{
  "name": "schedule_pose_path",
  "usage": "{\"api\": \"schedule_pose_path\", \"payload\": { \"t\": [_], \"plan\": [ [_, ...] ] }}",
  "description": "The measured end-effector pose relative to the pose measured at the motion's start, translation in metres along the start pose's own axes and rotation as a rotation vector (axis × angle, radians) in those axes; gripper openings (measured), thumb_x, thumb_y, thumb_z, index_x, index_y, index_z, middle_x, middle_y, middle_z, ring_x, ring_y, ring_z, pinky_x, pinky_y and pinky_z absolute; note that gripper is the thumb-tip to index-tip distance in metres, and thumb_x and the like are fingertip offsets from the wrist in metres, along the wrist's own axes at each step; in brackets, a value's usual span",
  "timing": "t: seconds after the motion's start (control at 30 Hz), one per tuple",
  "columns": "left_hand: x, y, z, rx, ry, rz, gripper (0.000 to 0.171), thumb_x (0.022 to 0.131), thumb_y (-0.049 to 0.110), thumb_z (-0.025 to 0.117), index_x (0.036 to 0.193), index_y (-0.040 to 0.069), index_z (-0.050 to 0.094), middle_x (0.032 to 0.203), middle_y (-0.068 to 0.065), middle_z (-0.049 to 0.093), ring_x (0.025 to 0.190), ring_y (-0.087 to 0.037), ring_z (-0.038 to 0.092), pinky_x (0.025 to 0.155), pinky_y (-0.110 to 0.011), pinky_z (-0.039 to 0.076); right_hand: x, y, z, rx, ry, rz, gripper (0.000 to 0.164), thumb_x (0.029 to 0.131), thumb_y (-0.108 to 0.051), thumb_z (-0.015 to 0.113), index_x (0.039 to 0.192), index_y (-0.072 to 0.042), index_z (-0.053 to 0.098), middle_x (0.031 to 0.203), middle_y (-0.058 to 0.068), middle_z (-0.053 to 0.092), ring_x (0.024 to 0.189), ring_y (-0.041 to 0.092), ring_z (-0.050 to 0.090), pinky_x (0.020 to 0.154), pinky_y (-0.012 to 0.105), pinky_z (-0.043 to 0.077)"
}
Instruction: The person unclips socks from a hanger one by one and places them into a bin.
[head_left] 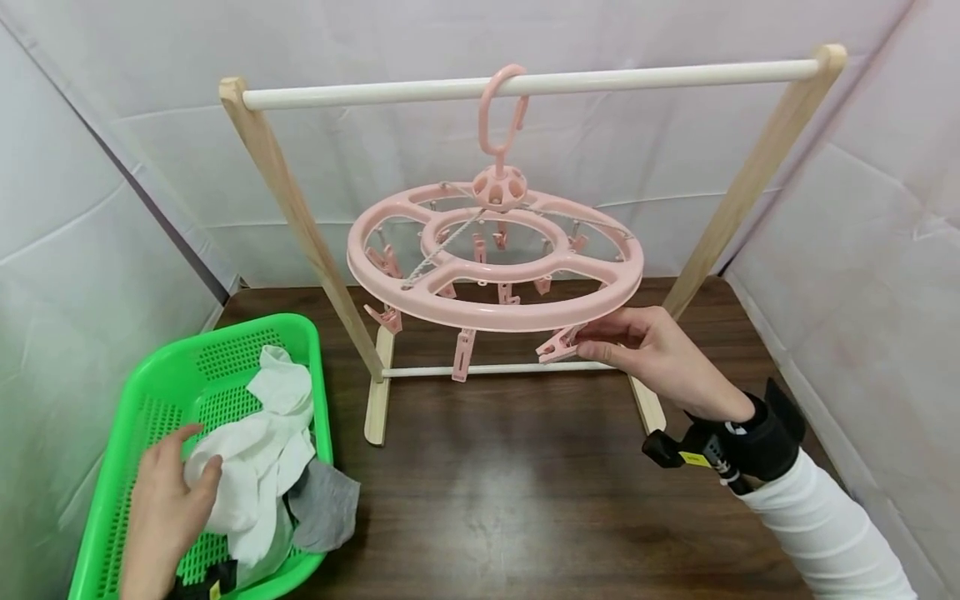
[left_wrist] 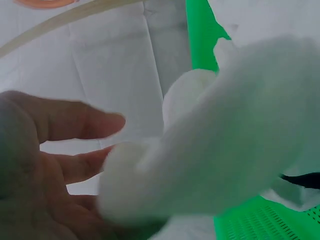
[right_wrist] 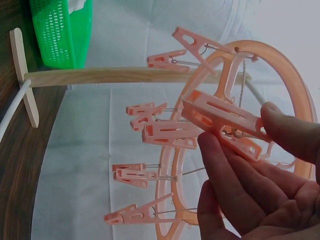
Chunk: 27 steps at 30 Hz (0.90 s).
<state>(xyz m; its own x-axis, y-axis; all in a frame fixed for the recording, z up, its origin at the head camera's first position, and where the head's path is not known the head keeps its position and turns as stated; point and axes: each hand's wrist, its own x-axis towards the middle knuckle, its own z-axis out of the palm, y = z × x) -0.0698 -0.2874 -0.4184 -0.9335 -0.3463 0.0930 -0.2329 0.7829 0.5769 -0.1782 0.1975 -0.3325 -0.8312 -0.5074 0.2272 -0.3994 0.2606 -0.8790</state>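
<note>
A round pink clip hanger [head_left: 480,318] hangs by its hook from a white bar. My right hand [head_left: 663,354] pinches one of its pink clothespins [head_left: 558,344] at the near right of the ring, thumb on one side and fingers on the other, as the right wrist view shows with the clothespin [right_wrist: 220,110] up close. My left hand [head_left: 168,496] is over the green basket [head_left: 315,392], thumb and fingers apart, beside crumpled white sock-like cloth [head_left: 255,450]. In the left wrist view this white cloth [left_wrist: 225,135] covers some fingertips. A grey cloth [head_left: 327,504] drapes over the basket's right rim.
The wooden stand has a left leg [head_left: 300,225], a right leg [head_left: 750,183], a top bar [head_left: 645,79] and a lower bar [head_left: 427,372]. Several other clothespins [head_left: 463,354] dangle under the ring. White fabric walls [head_left: 150,50] enclose the dark wood table [head_left: 525,500].
</note>
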Motion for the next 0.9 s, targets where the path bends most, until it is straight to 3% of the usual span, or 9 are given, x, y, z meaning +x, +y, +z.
{"api": "schedule_pose_path", "payload": {
  "t": [0.17,0.3,0.47,0.53,0.63,0.7,0.77,0.83,0.9],
  "plan": [
    [-0.005,-0.002,0.004,0.018,-0.01,0.037,0.043,0.097,0.008,0.052,0.133,-0.011,0.039,0.135,-0.043,0.026,0.119,-0.059,0.028,0.087,-0.068,0.03,-0.002,-0.001,0.005,-0.03,0.045,0.045,0.025,0.093,-0.008,0.066,0.117,-0.001,0.065,0.111,0.008,0.068,0.101,0.016,0.062,0.076,0.026,0.05],
    [-0.014,0.005,0.011,0.016,0.08,0.116,0.037,0.093,0.002,0.055,0.125,-0.013,0.044,0.135,-0.04,0.029,0.113,-0.059,0.034,0.079,-0.067,0.035,-0.007,0.001,0.008,-0.034,0.085,0.059,0.027,0.093,-0.012,0.067,0.118,-0.003,0.064,0.112,0.007,0.067,0.104,0.017,0.058,0.08,0.027,0.047],
    [-0.028,0.023,0.031,-0.02,0.333,0.388,0.04,0.078,-0.007,0.065,0.116,-0.012,0.053,0.126,-0.038,0.042,0.11,-0.06,0.04,0.082,-0.068,0.036,-0.012,0.007,0.014,0.033,0.132,0.048,0.033,0.094,-0.011,0.066,0.125,-0.007,0.058,0.113,0.007,0.065,0.107,0.02,0.057,0.082,0.029,0.048],
    [-0.033,0.033,0.041,-0.037,0.387,0.495,0.042,0.072,-0.006,0.068,0.113,-0.011,0.056,0.121,-0.037,0.047,0.113,-0.06,0.04,0.088,-0.068,0.035,-0.012,0.009,0.018,0.074,0.15,0.018,0.037,0.093,-0.008,0.065,0.129,-0.008,0.056,0.116,0.009,0.063,0.109,0.022,0.057,0.083,0.029,0.049],
    [-0.041,0.049,0.056,-0.057,0.385,0.581,0.041,0.072,-0.004,0.068,0.111,-0.009,0.058,0.118,-0.034,0.052,0.114,-0.059,0.042,0.094,-0.064,0.034,-0.01,0.012,0.024,0.126,0.171,-0.019,0.039,0.093,-0.005,0.065,0.13,-0.008,0.053,0.12,0.012,0.06,0.113,0.023,0.054,0.087,0.029,0.047],
    [-0.047,0.06,0.068,-0.078,0.364,0.608,0.04,0.072,-0.004,0.068,0.111,-0.008,0.059,0.117,-0.033,0.053,0.116,-0.058,0.042,0.096,-0.064,0.034,-0.01,0.015,0.028,0.124,0.188,-0.028,0.031,0.093,-0.005,0.065,0.121,-0.004,0.053,0.125,0.012,0.057,0.119,0.022,0.051,0.092,0.028,0.043],
    [-0.054,0.069,0.079,-0.096,0.349,0.632,0.036,0.077,0.0,0.065,0.112,-0.007,0.06,0.117,-0.031,0.055,0.117,-0.057,0.042,0.095,-0.065,0.034,-0.012,0.018,0.033,0.101,0.208,-0.019,0.03,0.093,-0.007,0.065,0.12,-0.003,0.053,0.127,0.01,0.056,0.122,0.021,0.048,0.095,0.028,0.04],
    [-0.06,0.078,0.092,-0.117,0.343,0.649,0.028,0.089,0.009,0.059,0.112,-0.006,0.06,0.116,-0.029,0.056,0.118,-0.055,0.043,0.093,-0.065,0.035,-0.016,0.022,0.039,0.066,0.24,-0.002,0.032,0.094,-0.009,0.064,0.124,-0.003,0.052,0.131,0.008,0.054,0.125,0.02,0.046,0.097,0.03,0.038],
    [-0.068,0.084,0.106,-0.134,0.343,0.663,0.032,0.096,0.021,0.05,0.113,-0.005,0.061,0.116,-0.026,0.058,0.118,-0.053,0.046,0.09,-0.064,0.039,-0.023,0.028,0.047,0.023,0.288,0.017,0.039,0.095,-0.01,0.063,0.131,-0.005,0.049,0.133,0.007,0.052,0.125,0.019,0.046,0.099,0.029,0.038]
  ]
}}
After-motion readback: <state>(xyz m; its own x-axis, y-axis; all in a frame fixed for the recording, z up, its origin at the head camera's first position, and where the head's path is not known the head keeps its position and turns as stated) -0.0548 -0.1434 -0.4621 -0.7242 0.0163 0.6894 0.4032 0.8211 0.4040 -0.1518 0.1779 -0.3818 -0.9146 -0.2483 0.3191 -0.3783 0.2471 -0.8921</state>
